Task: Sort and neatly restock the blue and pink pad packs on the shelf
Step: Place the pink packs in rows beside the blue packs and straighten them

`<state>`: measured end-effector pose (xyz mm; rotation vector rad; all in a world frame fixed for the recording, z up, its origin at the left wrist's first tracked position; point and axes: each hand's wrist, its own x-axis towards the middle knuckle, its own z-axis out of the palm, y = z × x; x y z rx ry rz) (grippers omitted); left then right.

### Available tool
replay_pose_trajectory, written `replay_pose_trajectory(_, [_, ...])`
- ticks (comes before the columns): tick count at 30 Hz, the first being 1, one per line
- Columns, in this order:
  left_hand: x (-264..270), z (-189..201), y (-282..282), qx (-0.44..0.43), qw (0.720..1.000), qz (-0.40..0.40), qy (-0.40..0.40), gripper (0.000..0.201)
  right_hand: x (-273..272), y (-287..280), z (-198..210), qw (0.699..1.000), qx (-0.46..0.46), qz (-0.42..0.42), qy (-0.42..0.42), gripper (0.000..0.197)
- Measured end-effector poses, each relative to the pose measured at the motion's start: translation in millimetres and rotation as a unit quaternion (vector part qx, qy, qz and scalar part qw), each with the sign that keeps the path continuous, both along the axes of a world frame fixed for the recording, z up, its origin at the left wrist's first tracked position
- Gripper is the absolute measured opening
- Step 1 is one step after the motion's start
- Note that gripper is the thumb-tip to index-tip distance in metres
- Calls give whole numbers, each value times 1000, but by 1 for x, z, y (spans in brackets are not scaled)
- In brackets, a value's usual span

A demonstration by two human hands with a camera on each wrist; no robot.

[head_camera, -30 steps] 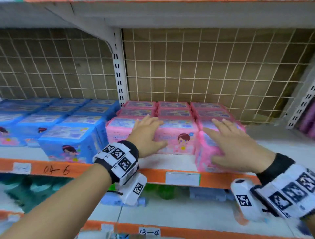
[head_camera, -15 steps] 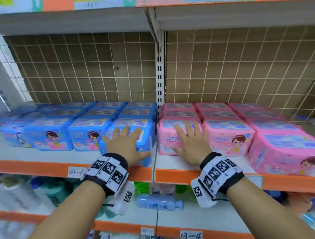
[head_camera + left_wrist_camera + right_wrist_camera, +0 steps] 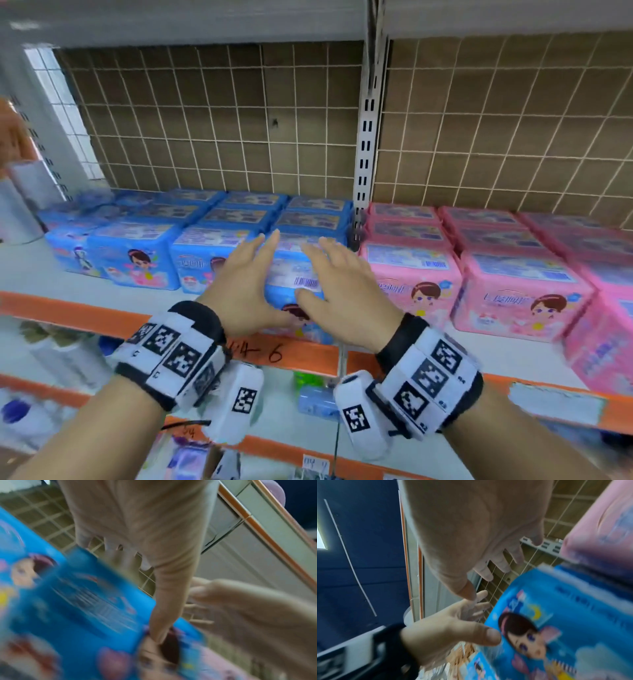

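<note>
Both hands, left hand [image 3: 245,294] and right hand [image 3: 342,294], flanking front blue pack [image 3: 294,274], fingers straight, not gripping; squeezing evenly, sliding it flush beside pink pack [image 3: 411,277].

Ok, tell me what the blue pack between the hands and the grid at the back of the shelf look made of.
Front blue pad pack: apparently thin glossy plastic film, printed, with sheen and soft rounded corners. Back grid: pale thin wire, probably coated metal, over a matt brown board that looks like cardboard, though that is uncertain.
</note>
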<state>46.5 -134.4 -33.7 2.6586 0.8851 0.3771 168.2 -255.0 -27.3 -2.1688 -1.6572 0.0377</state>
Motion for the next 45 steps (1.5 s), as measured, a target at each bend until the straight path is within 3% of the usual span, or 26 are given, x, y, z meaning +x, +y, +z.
replay_pose_trajectory(4, [-20,10,43,70,987,80,122,131,-5,19,-14,995,-30,51,-79,69])
replay_pose_trajectory(9, [-16,-2,75,32,980,-6,195,134,2,22,-20,995,-54,18,-86,74])
replay_pose_trajectory(13, [-22,-4,97,57,975,-76,201,133,-23,25,-13,985,-101,-76,-113,70])
replay_pose_trajectory(16, [-40,-1,128,128,965,-77,214,125,-63,40,-7,976,-94,-139,-142,68])
replay_pose_trajectory(19, [-63,-1,167,284,931,-2,227,104,-114,76,-4,986,-32,-117,-118,73])
replay_pose_trajectory(21, [-74,-3,188,328,919,56,212,94,-138,110,-7,990,-9,-106,-97,73])
replay_pose_trajectory(23, [-81,-6,205,266,938,68,210,91,-150,144,-15,989,-27,-124,-81,75])
replay_pose_trajectory(26, [-80,-14,221,165,969,22,183,82,-147,178,-25,980,-94,-171,-42,73])
replay_pose_trajectory(33, [-75,-18,232,124,981,-32,148,81,-136,215,-16,950,-111,-271,-108,52])
replay_pose_trajectory(37, [-99,-11,244,95,989,-84,73,88,-134,224,-12,944,-112,-297,-94,44])
replay_pose_trajectory(39, [-120,-11,257,179,979,-45,82,88,-139,227,-7,937,-122,-317,-81,41])
replay_pose_trajectory(41, [-139,-14,276,223,964,31,141,94,-149,234,-1,929,-132,-338,-76,43])
replay_pose_trajectory(43, [-153,-16,298,145,969,102,173,108,-166,249,3,937,-93,-322,-97,46])
replay_pose_trajectory(45, [-159,-18,316,57,972,122,193,128,-184,272,2,964,-38,-237,-115,58])
